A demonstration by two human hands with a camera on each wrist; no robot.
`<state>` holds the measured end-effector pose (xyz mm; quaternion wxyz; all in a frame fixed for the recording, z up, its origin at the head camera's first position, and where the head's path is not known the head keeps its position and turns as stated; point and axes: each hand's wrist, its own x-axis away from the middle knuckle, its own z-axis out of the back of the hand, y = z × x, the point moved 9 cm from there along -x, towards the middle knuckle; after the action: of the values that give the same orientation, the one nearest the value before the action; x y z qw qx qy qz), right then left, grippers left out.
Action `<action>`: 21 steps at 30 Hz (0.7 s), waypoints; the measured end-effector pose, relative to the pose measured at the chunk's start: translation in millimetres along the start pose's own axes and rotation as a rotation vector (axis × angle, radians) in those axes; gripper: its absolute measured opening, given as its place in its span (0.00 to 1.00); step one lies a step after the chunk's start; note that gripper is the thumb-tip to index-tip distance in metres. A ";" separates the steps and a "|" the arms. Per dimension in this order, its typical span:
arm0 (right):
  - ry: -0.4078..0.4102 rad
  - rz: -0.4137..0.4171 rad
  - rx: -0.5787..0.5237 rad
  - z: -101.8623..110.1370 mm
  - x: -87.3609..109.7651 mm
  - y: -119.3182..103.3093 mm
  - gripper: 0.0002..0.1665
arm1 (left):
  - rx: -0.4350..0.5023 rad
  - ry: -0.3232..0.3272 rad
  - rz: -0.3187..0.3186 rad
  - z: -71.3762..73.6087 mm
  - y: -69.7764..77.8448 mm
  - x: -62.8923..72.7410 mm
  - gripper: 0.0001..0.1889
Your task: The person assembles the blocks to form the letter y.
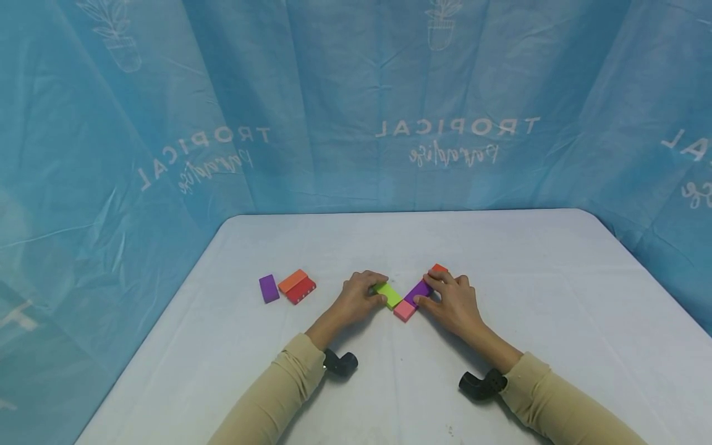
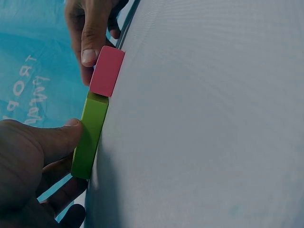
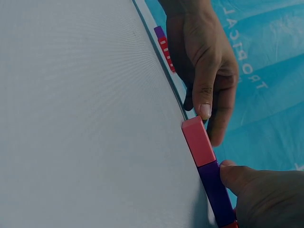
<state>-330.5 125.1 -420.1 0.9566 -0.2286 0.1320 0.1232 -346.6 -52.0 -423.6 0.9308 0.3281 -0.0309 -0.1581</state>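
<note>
Thumb and fingers of my left hand (image 1: 356, 298) pinch a lime-green block (image 1: 392, 297) lying on the white table. One end of it meets a pink block (image 1: 405, 311) at an angle, as the left wrist view also shows. My right hand (image 1: 455, 304) grips a purple block (image 1: 417, 292), its thumb (image 3: 232, 175) against the near side; the other fingers reach over toward the far side. The purple block lines up end to end with the pink one, and an orange-red block (image 1: 439, 267) shows at its far end, partly behind the fingers.
To the left on the table (image 1: 356, 241) lie a second purple block (image 1: 269, 288), an orange block (image 1: 293, 280) and a red block (image 1: 302, 290) with pale dots on its side. Blue printed cloth (image 1: 334, 167) hangs behind the table. Each wrist wears a black curved mount (image 1: 483, 385).
</note>
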 end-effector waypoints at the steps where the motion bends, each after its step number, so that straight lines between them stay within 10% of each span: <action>1: 0.000 0.000 -0.001 0.0 0.0 -0.1 0.35 | 0.001 0.001 0.001 0.0 -0.1 0.2 0.23; 21: 0.020 0.018 0.005 1.5 1.2 -2.1 0.34 | 0.049 0.122 0.078 23.5 -2.0 23.9 0.24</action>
<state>-328.5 124.1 -418.3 0.9547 -0.2261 0.1440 0.1290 -328.3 -75.2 -407.6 0.9280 0.3586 0.0090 -0.1006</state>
